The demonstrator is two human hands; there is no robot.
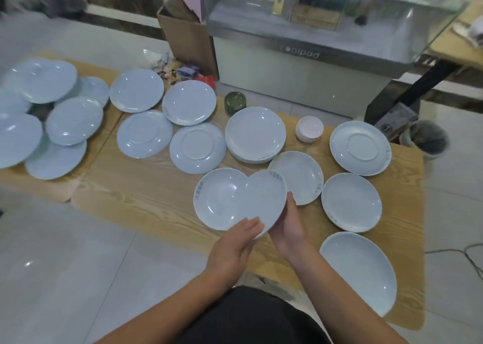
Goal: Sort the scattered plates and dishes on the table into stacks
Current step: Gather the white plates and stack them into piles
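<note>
both hands are on one dish. the held plate (pixel 265 200) is up off the surface (pixel 146 194) and tilted, with its hollow face turned up and toward the left. the right grip (pixel 288 228) has it from the right and underneath. its thumb is laid up along the rim and its fingers are hidden behind the plate, so it reads as a pinch across the edge. the left grip (pixel 236 243) is spread, fingers straight and flat on the near rim, steadying rather than clutching.

now, where does it go? just left of the two grips lies the near plate (pixel 219 200), face up, and the held plate overlaps its right edge. whether the two touch cannot be told. it looks like the same kind of dish, so it seems the likely partner, a short drop leftward and down, with the left grip closer. straight ahead, beyond both grips, sits the stack of plates (pixel 254 134), already several high. that is the longer reach, and the right grip would lead it. a third plate (pixel 300 179) lies just beyond the right thumb, partly hidden behind the held one.

the plate is round, so it has no long axis to line up. its tilt is what matters, and it probably has to come level before it can nest. many dishes well off to the left are unsorted, so the task looks early.
</note>
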